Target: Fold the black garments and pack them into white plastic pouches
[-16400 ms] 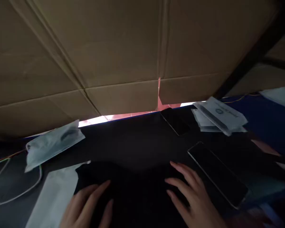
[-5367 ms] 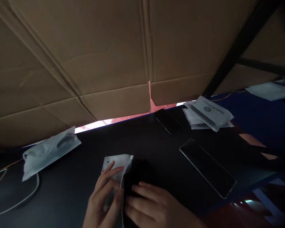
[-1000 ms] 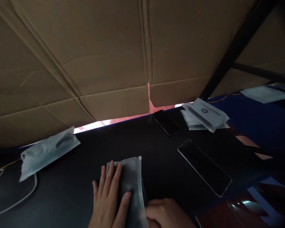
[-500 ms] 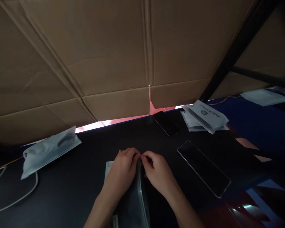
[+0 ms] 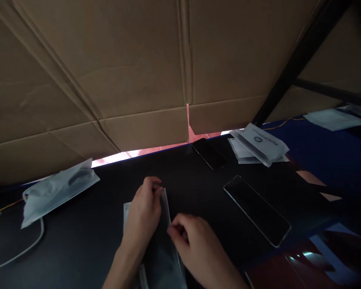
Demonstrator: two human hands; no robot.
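A translucent zip pouch [image 5: 164, 249] with something dark inside lies on the black table [image 5: 108, 192], close to me. My left hand [image 5: 144, 214] pinches the far end of the pouch's right edge. My right hand [image 5: 195, 241] pinches the same edge about halfway down, fingers curled tight. Both hands rest on the pouch.
Two dark phones lie to the right, a small one [image 5: 209, 153] far off and a long one [image 5: 256, 209] nearer. White packets [image 5: 258, 143] are stacked at the back right. A crumpled pouch [image 5: 57, 188] and a white cable [image 5: 15, 253] lie left. A cardboard wall [image 5: 138, 72] rises behind.
My right hand has slid back toward me along the pouch's edge while my left hand stays pinching its far end. Earlier, a dark item went into the pouch.
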